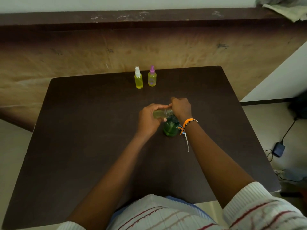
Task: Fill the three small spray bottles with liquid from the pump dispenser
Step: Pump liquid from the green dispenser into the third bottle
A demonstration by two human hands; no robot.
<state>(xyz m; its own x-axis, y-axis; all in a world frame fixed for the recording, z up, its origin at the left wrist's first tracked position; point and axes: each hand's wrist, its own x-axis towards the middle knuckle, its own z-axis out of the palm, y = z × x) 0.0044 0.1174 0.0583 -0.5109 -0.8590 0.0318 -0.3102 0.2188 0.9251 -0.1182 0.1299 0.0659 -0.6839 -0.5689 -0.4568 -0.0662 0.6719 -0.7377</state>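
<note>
Two small spray bottles stand upright at the far edge of the dark table, both holding yellow liquid: one with a white cap, one with a purple cap. My left hand grips a third small bottle, tilted almost on its side above the table's middle, with yellowish liquid inside. My right hand is curled round that bottle's neck end; whatever it holds there is hidden. Directly beneath both hands stands the green pump dispenser, its top hidden by my right hand.
A brown wall panel with a dark ledge runs behind the table. A crumpled cloth lies on the ledge at top right. On the floor to the right lie a black adapter and cables.
</note>
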